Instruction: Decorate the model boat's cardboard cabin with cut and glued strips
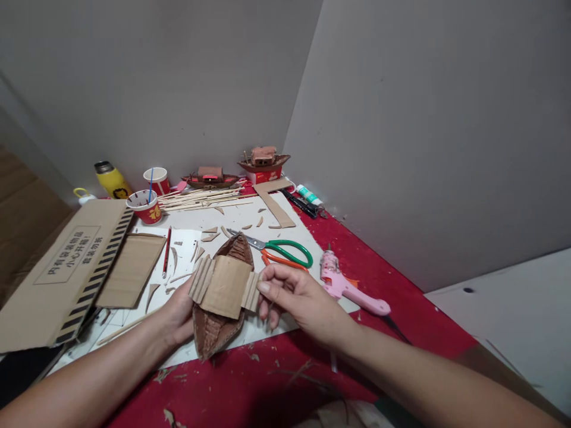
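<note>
A brown model boat (pixel 213 333) with a pointed hull is held up over the near edge of the white paper. Across its middle lies a cardboard piece (pixel 229 285), smooth at the centre and ribbed at both sides. My left hand (pixel 181 312) is closed around the boat's left side, its fingers mostly hidden beneath. My right hand (pixel 289 297) pinches the ribbed right end of the cardboard between thumb and fingers. Just behind the boat lie scissors (pixel 289 249) with green and orange handles.
A pink glue gun (pixel 352 288) lies on the right. At the back stand two finished model boats, a yellow bottle (pixel 111 179) and paper cups (pixel 145 208). Thin sticks (pixel 205 197) and cardboard scraps are scattered behind the hands. A large cardboard sheet (pixel 66 273) covers the left.
</note>
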A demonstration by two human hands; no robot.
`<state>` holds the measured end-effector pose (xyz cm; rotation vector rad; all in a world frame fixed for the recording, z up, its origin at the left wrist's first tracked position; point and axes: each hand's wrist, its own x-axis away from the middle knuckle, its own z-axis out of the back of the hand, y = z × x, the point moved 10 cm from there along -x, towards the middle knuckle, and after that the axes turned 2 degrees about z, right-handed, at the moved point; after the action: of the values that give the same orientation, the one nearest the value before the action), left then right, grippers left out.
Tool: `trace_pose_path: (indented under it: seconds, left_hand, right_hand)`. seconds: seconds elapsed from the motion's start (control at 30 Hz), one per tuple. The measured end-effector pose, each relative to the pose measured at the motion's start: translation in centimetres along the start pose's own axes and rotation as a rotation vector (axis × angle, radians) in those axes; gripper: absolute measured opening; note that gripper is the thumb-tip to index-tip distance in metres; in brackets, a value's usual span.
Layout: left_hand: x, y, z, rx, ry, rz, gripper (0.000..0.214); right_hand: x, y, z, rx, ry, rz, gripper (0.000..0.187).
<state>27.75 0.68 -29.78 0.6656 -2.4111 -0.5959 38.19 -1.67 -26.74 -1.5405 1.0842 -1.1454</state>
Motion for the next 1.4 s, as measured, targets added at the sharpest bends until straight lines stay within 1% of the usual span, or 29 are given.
trace_pose_path:
  seconds: [0.13,0.23,0.33,0.43,0.6,0.73,0.87,1.0,1.07,1.13,1.2,1.23,1.3,1.33,1.4]
  left_hand:
    - [0.0,-0.2,0.4,-0.009,0.021,0.012,0.034]
    - [0.0,-0.1,0.6,-0.023,0.035,0.000,0.038]
    - [-0.1,0.0,0.8,-0.049,0.048,-0.018,0.041]
    - [-0.3,-0.1,1.3,-0.052,0.062,-0.021,0.044]
    - [-0.4,-0.3,0.7,-0.070,-0.011,-0.033,0.048]
    - [-0.5,-0.4,0.7,-0.096,-0.020,-0.030,0.053]
    - [-0.6,-0.5,0.9,-0.072,-0.001,-0.022,0.050]
    - [-0.4,-0.6,0.6,-0.050,-0.012,-0.002,0.049]
    - [-0.3,-0.6,0.5,-0.029,-0.020,0.008,0.047]
    - [-0.3,-0.4,0.5,-0.007,-0.005,0.009,0.044]
    - [-0.3,0.0,1.0,0.018,0.052,0.003,0.042]
    - [-0.2,0.1,1.3,0.036,0.088,0.002,0.041]
    - [0.0,0.4,1.7,0.065,0.153,-0.001,0.039]
    - [0.1,0.5,1.8,0.070,0.176,-0.006,0.038]
    - [0.2,0.8,1.9,0.067,0.207,-0.025,0.037]
  right_hand:
    - [-0.2,0.1,-0.4,-0.092,-0.022,0.014,0.043]
    - [-0.4,0.5,-0.4,-0.152,-0.012,0.016,0.042]
    - [-0.5,1.0,0.0,-0.131,0.028,-0.008,0.043]
    - [-0.6,1.7,0.1,-0.099,0.031,-0.056,0.046]
    - [-0.6,1.6,-0.1,-0.076,0.010,-0.054,0.046]
    - [-0.6,1.8,-0.2,-0.093,0.004,-0.066,0.046]
    - [-0.8,2.2,-0.2,-0.109,-0.002,-0.065,0.045]
    - [-1.0,2.5,-0.3,-0.111,-0.009,-0.068,0.045]
    - [-1.0,2.3,-0.5,-0.093,-0.034,-0.067,0.045]
    - [-0.5,1.5,-0.4,-0.055,-0.055,-0.049,0.045]
    - [0.5,0.0,0.6,0.047,-0.030,0.000,0.044]
    - [1.2,-0.9,1.7,0.135,0.012,0.035,0.044]
    - [2.9,-2.8,4.7,0.436,0.144,0.128,0.039]
    - [4.0,-4.0,6.5,0.589,0.243,0.199,0.036]
    - [5.8,-4.4,9.9,0.840,0.355,0.226,0.034]
